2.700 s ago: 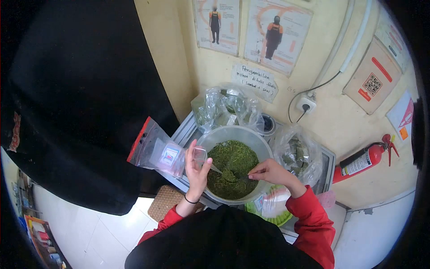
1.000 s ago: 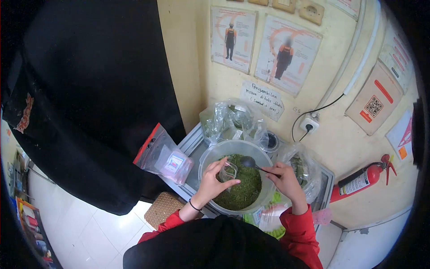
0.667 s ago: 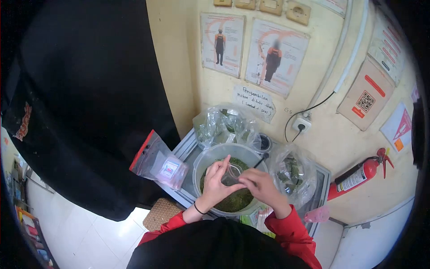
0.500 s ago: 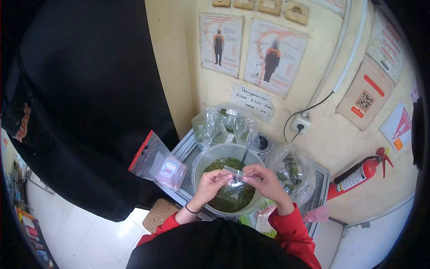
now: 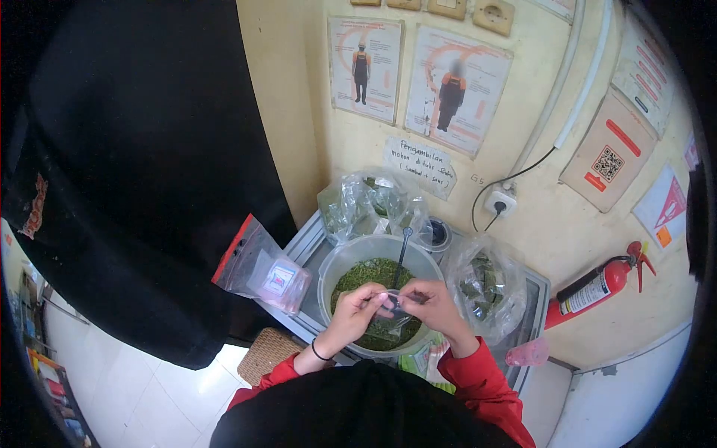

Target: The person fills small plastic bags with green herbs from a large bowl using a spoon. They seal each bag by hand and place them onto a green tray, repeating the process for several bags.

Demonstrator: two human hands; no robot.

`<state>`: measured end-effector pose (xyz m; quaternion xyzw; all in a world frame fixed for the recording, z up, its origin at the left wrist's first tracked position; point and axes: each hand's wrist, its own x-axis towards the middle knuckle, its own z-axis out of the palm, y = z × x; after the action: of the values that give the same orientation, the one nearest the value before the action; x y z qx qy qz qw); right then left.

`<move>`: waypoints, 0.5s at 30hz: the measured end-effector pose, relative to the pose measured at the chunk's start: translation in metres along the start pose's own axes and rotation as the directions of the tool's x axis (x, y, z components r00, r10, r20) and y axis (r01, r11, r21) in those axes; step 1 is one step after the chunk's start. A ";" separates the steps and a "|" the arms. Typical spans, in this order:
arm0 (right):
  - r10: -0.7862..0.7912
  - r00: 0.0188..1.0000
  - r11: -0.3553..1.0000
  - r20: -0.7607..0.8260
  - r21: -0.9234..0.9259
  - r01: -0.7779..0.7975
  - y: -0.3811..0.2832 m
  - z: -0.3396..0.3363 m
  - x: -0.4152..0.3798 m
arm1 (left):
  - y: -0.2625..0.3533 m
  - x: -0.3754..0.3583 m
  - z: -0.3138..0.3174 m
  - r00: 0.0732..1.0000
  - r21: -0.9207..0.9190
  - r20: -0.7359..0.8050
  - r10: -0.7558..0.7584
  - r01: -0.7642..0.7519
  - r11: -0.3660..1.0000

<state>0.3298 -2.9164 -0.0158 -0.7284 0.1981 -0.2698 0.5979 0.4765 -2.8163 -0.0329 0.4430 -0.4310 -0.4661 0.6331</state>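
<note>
A zip bag [image 5: 261, 267] with a red top edge hangs off the left edge of the metal table [image 5: 302, 243], against a large black cloth [image 5: 142, 164]. Below that edge stands a woven stool [image 5: 265, 355]. The left hand [image 5: 352, 315] is over the near side of the bowl [image 5: 340, 257], its fingers closed in a pinch on the left end of a small clear pouch [image 5: 390, 317]. The pouch hangs just above the green flakes [image 5: 358, 272] in the bowl, and some of the green shows through it. A dark spoon [image 5: 402, 250] stands in the flakes, its handle leaning on the bowl's far rim. Behind the bowl, at the table's far edge, lies a clear bag [image 5: 366, 201] with green packets in it. The right hand [image 5: 432, 306] pinches the pouch's right end, fingers closed, just beside the left hand. Right of the bowl sits another clear bag [image 5: 485, 287] of packets. A red extinguisher [image 5: 597, 287] leans by the wall past the table's right edge.
</note>
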 end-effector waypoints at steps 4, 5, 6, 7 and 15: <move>-0.014 1.000 0.999 0.001 -0.031 0.014 -0.003 0.004 0.001 | 0.005 -0.001 0.001 0.999 0.067 0.044 0.005 -0.008 0.998; -0.003 1.000 0.998 0.009 -0.069 0.004 -0.006 0.005 0.002 | 0.002 0.000 0.002 0.997 0.081 0.066 0.035 -0.040 0.996; 0.007 1.000 0.994 0.017 -0.106 -0.006 -0.011 0.005 0.002 | 0.000 0.000 0.002 0.994 0.094 0.089 0.064 -0.072 0.993; 0.018 1.000 0.990 0.024 -0.143 -0.014 -0.013 0.006 0.002 | 0.001 0.000 0.002 0.993 0.113 0.094 0.067 -0.078 0.991; -0.015 0.996 1.000 -0.087 -0.011 0.015 -0.002 -0.008 -0.007 | -0.002 0.003 -0.010 0.998 -0.021 0.027 -0.058 0.059 0.998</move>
<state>0.3190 -2.9179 -0.0136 -0.7206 0.2198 -0.3046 0.5828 0.4866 -2.8179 -0.0364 0.4423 -0.4213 -0.4947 0.6182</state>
